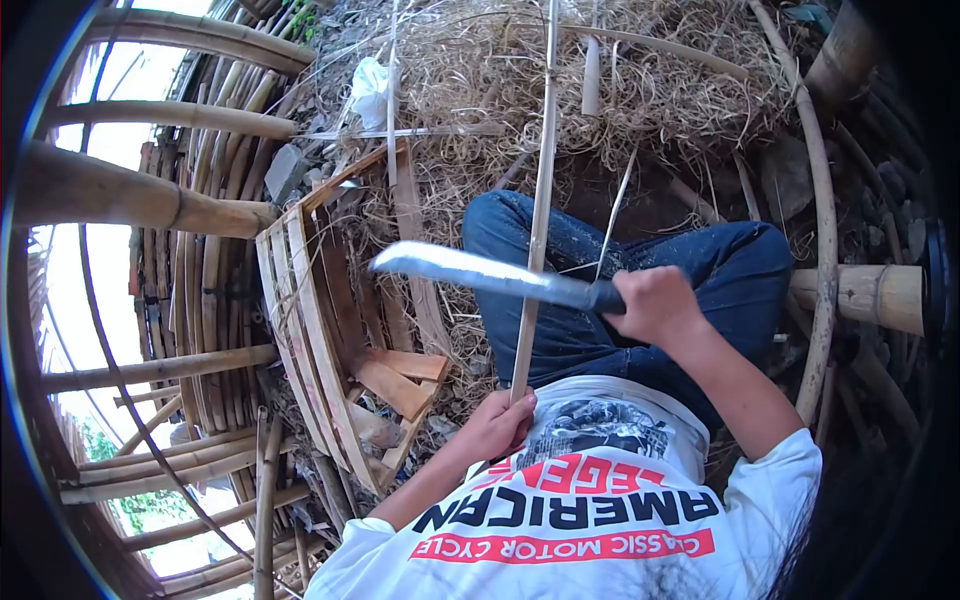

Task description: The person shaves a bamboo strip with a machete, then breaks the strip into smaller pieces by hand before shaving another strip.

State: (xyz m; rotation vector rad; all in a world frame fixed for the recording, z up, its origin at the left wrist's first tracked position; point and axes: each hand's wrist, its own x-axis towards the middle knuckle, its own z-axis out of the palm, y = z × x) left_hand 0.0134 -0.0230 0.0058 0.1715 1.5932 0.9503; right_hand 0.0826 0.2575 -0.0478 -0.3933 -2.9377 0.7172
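Note:
My right hand (655,303) is closed round the dark handle of a machete (480,272), its broad blade pointing left across my lap. The blade overlaps a long, narrow bamboo strip (543,160) in this view. Near my waist, my left hand (497,425) grips the strip's lower end, thumb along it. From there the strip runs up past my crossed legs and out over the shavings. A thin pale sliver (617,210) stands out near my knees, close to the blade.
A slatted wooden crate (300,340) with wood pieces lies at left. Curly shavings (660,90) cover the ground ahead, with a white plastic bag (370,92) beside them. A curved pole (818,200) and a thick bamboo pole (865,298) lie at right. Bamboo poles (150,195) form the left side.

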